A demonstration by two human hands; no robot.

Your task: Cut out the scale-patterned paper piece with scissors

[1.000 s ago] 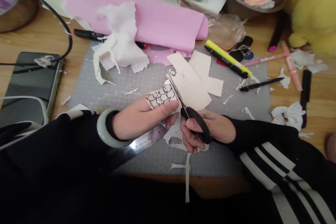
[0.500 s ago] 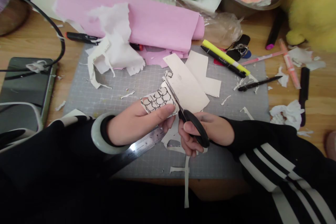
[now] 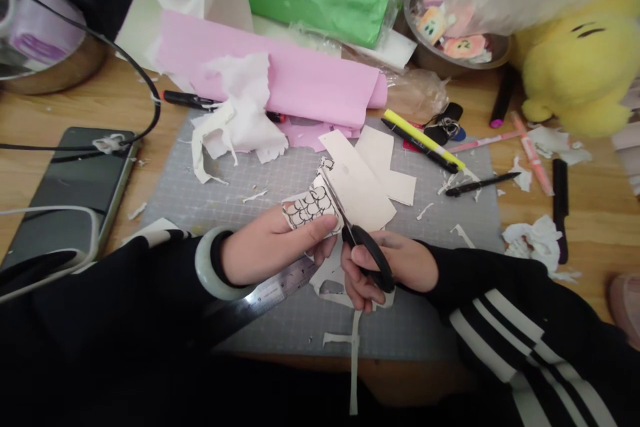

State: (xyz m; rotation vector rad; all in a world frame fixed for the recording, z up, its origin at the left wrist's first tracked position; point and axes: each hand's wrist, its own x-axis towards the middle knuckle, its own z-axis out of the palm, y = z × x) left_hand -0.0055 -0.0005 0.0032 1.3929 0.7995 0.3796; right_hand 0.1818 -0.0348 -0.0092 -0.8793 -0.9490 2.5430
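My left hand [image 3: 280, 240] pinches a small white paper cutout [image 3: 310, 208] drawn with black scale-like curves, thumb on top. Black-handled scissors [image 3: 371, 255] are in my right hand [image 3: 385, 265], fingers wrapped through the loops. Their blades lie along the cutout's right edge and look nearly closed, pointing up and to the left. A small drawn bit sits at the cutout's upper tip, close to the blade ends. Beneath both hands is a grey gridded cutting mat [image 3: 190, 167]. Plain white paper pieces [image 3: 357, 177] lie just beyond the blades, and a steel ruler [image 3: 280, 285] passes under my left hand.
Pink paper [image 3: 310, 80] and a green pack [image 3: 310, 3] lie at the back. Pens, a yellow marker [image 3: 425, 140] and scraps spread to the right. A bowl [image 3: 457, 57] and yellow plush toy [image 3: 575, 73] stand back right. A phone [image 3: 75, 180] and cable are left.
The view has tilted up, showing more of the table's back and the purple cup at left. Both hands keep the same hold on the cutout and scissors; the blades look little changed.
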